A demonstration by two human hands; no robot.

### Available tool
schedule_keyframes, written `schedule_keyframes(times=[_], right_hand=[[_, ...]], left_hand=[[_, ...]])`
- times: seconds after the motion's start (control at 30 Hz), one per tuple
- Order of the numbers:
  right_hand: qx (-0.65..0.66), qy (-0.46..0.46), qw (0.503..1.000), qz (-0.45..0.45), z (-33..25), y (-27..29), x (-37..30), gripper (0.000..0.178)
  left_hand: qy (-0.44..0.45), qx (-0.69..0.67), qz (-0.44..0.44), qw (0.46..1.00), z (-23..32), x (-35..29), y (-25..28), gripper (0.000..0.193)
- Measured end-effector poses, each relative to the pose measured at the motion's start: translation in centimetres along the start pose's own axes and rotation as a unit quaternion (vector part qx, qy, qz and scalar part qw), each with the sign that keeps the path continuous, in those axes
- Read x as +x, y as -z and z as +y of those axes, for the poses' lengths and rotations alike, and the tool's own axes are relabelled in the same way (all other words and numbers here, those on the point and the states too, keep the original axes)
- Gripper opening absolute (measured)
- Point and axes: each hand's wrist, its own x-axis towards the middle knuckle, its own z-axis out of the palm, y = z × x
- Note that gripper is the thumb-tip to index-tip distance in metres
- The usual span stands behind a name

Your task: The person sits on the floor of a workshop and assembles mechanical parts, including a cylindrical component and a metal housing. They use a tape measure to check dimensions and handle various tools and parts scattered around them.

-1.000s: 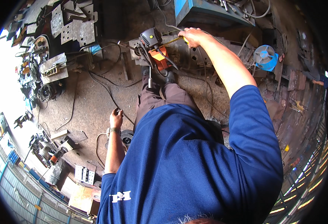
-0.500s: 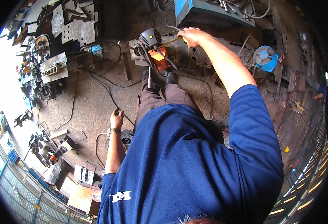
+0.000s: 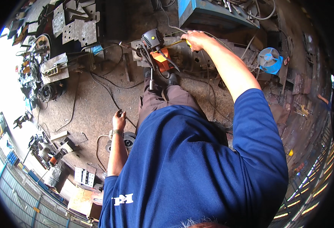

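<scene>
Yellow, partly hidden tape measure (image 3: pixel 188 43), its thin yellow blade (image 3: pixel 173 45) stretched toward a black-and-orange metal machine (image 3: pixel 161 59), lies in the right hand (image 3: pixel 196 39), fingers wrapped round it, while the left hand (image 3: pixel 118 120) hangs half-curled above brown concrete floor (image 3: pixel 93 100), whether holding anything I cannot tell.

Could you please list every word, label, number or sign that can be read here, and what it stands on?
Navy shirt: white lettering, partly hidden; left untranscribed.
Yellow tape measure in the right hand: any markings too small to read.
Round yellow mark on the black motor housing: any print too small to read.
No other text is legible.
</scene>
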Motion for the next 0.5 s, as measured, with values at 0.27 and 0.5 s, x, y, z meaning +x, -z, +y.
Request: schedule_keyframes(times=[0.27,0.5], right_hand=[[0.031,-0.002,0.999,0.029,0.1,-0.5,-0.5,0.066],[0.058,-0.02,0.998,0.022,0.2,-1.7,-0.4,0.085]], left_hand=[[-0.004,-0.002,-0.002,1.0,-0.9,0.8,0.0,0.048],[-0.001,-0.002,-0.005,1.0,-0.5,0.7,0.1,0.048]])
